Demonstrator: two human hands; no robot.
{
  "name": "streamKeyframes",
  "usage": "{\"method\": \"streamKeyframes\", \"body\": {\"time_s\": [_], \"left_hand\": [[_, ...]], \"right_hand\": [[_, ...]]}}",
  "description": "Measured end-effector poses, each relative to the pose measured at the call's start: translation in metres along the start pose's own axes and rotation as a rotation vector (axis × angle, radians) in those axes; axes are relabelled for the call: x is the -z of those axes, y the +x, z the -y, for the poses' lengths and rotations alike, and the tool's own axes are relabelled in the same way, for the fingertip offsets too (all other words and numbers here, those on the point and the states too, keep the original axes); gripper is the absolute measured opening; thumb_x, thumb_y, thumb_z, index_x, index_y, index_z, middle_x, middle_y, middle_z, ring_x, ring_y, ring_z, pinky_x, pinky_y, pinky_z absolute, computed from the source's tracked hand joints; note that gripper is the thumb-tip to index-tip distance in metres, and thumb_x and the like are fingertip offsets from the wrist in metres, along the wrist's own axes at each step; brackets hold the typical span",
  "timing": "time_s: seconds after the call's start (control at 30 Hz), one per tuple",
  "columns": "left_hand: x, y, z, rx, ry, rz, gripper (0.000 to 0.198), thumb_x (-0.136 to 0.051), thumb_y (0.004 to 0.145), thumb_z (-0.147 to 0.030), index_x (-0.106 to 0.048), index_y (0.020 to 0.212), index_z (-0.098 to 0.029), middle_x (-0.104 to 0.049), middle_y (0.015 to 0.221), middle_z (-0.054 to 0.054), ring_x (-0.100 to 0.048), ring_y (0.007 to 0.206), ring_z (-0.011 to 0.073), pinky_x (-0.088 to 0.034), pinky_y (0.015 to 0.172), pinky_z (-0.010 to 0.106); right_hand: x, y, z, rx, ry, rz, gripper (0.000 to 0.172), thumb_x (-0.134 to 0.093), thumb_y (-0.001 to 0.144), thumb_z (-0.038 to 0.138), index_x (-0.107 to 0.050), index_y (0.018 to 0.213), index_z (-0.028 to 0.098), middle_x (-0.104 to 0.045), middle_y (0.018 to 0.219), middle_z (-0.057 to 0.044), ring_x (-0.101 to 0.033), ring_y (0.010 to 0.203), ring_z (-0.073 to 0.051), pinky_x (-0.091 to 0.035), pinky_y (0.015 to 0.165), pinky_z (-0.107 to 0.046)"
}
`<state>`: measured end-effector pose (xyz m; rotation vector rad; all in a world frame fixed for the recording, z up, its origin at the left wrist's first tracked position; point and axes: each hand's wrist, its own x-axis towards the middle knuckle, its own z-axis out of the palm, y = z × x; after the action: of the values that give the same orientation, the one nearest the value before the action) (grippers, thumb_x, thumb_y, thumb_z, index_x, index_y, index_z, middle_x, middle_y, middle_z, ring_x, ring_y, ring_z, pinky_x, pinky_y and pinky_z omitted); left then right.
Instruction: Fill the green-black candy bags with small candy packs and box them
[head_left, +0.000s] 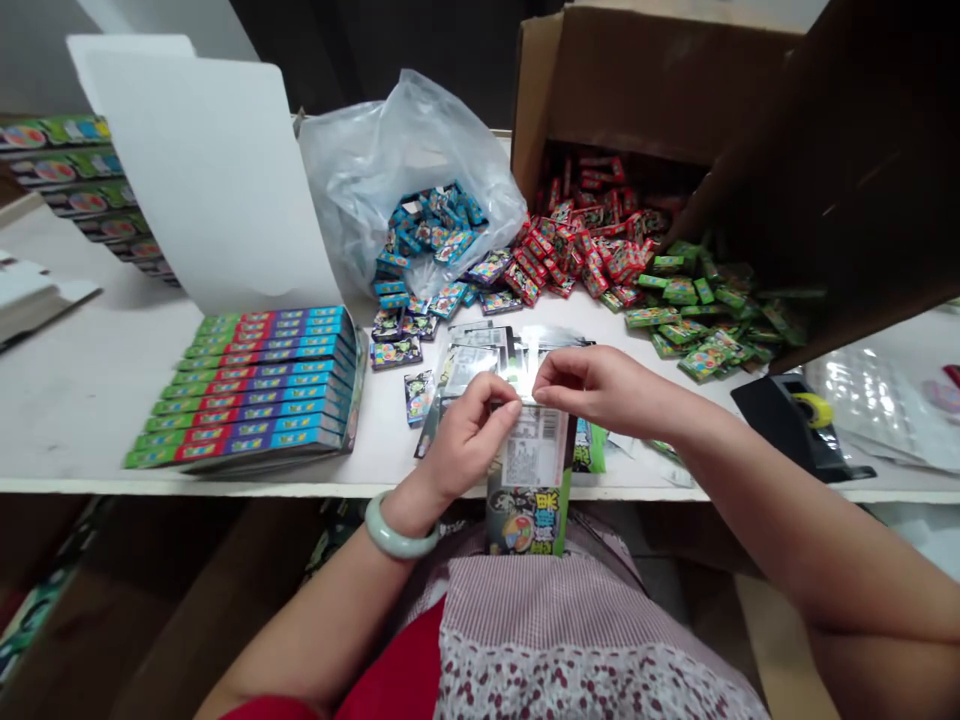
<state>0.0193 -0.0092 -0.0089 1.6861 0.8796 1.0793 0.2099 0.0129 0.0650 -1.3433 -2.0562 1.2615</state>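
Note:
A flat printed candy packet (529,480), black and green with a barcode and a white text panel, hangs over the table's front edge toward my lap. At its upper edge, my left hand (480,425) is closed in a pinch between thumb and forefinger. My right hand (589,380) pinches the same edge just to the right, its fingertips close to the left ones. Under and behind my hands lie more flat packets (476,355) with shiny surfaces. What exactly sits between the fingertips is partly hidden.
On the left, an open display box (240,385) holds rows of small coloured boxes. Blue candy boxes (435,225) spill from a clear plastic bag (345,150). Red boxes (592,235) and green boxes (697,310) spill from a cardboard carton (652,80). A tape dispenser (799,420) stands right.

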Motion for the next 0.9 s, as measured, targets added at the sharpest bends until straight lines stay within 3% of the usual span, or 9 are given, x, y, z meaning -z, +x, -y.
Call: {"method": "streamKeyframes", "body": {"time_s": [0.2,0.37,0.43,0.57,0.77,0.83,0.87,0.9], "left_hand": [[-0.006,0.002,0.002,-0.056,0.064,-0.096,0.017,-0.065,0.085,-0.03,-0.052,0.088,-0.021,-0.055,0.084,0.001,-0.054,0.081,0.0151,-0.043,0.074,0.031],[-0.006,0.003,0.006,-0.121,0.07,-0.118,0.016,-0.066,0.083,-0.023,-0.051,0.086,-0.021,-0.054,0.082,0.001,-0.055,0.079,0.0149,-0.046,0.072,0.03],[-0.004,0.003,0.006,-0.151,0.089,-0.108,0.015,-0.065,0.083,-0.02,-0.051,0.088,-0.022,-0.054,0.085,0.001,-0.056,0.081,0.0145,-0.047,0.073,0.028],[0.005,0.006,0.006,-0.168,0.214,-0.066,0.015,-0.063,0.083,-0.02,-0.052,0.092,-0.023,-0.056,0.088,0.001,-0.058,0.086,0.015,-0.049,0.076,0.025],[0.013,0.009,0.006,-0.092,0.338,0.016,0.015,-0.065,0.081,-0.034,-0.057,0.089,-0.024,-0.062,0.08,-0.001,-0.064,0.072,0.0151,-0.054,0.064,0.02],[0.009,0.011,0.006,-0.067,0.34,0.03,0.015,-0.065,0.081,-0.036,-0.059,0.088,-0.024,-0.064,0.08,0.0,-0.065,0.073,0.0167,-0.055,0.064,0.021],[0.006,0.013,0.006,-0.063,0.34,0.03,0.016,-0.065,0.08,-0.037,-0.059,0.089,-0.024,-0.065,0.08,0.0,-0.066,0.074,0.0174,-0.056,0.065,0.022],[0.003,0.015,0.006,-0.064,0.341,0.031,0.016,-0.065,0.08,-0.037,-0.06,0.089,-0.024,-0.066,0.081,0.0,-0.067,0.075,0.018,-0.056,0.066,0.023]], "right_hand": [[-0.004,0.005,-0.007,0.031,0.012,-0.03,0.011,-0.061,0.077,0.026,-0.061,0.068,0.021,-0.056,0.058,0.003,-0.048,0.054,-0.01,-0.034,0.05,-0.024],[0.002,0.013,-0.008,-0.002,-0.067,-0.024,0.008,-0.065,0.075,0.019,-0.063,0.068,0.02,-0.06,0.064,0.002,-0.051,0.061,-0.011,-0.036,0.055,-0.024],[0.006,0.02,-0.008,-0.083,0.043,0.069,0.008,-0.069,0.073,0.019,-0.062,0.069,0.02,-0.06,0.065,0.004,-0.05,0.062,-0.01,-0.037,0.055,-0.023],[0.007,0.033,-0.016,-0.344,0.443,0.436,0.013,-0.065,0.079,0.023,-0.058,0.069,0.019,-0.052,0.054,0.009,-0.046,0.052,-0.007,-0.035,0.047,-0.018],[-0.013,0.033,-0.039,-0.407,0.838,0.604,0.038,-0.049,0.092,0.027,-0.053,0.054,0.018,-0.049,0.043,0.009,-0.039,0.033,-0.004,-0.026,0.035,-0.015],[-0.017,0.028,-0.044,-0.373,0.871,0.58,0.036,-0.051,0.091,0.027,-0.056,0.056,0.02,-0.052,0.044,0.009,-0.043,0.034,-0.004,-0.031,0.035,-0.014],[-0.018,0.025,-0.045,-0.35,0.804,0.507,0.032,-0.054,0.089,0.025,-0.058,0.057,0.02,-0.054,0.045,0.01,-0.046,0.036,-0.004,-0.034,0.037,-0.014],[-0.018,0.022,-0.046,-0.329,0.682,0.326,0.028,-0.06,0.085,0.023,-0.06,0.058,0.021,-0.056,0.046,0.01,-0.048,0.036,-0.004,-0.037,0.039,-0.014]]}}
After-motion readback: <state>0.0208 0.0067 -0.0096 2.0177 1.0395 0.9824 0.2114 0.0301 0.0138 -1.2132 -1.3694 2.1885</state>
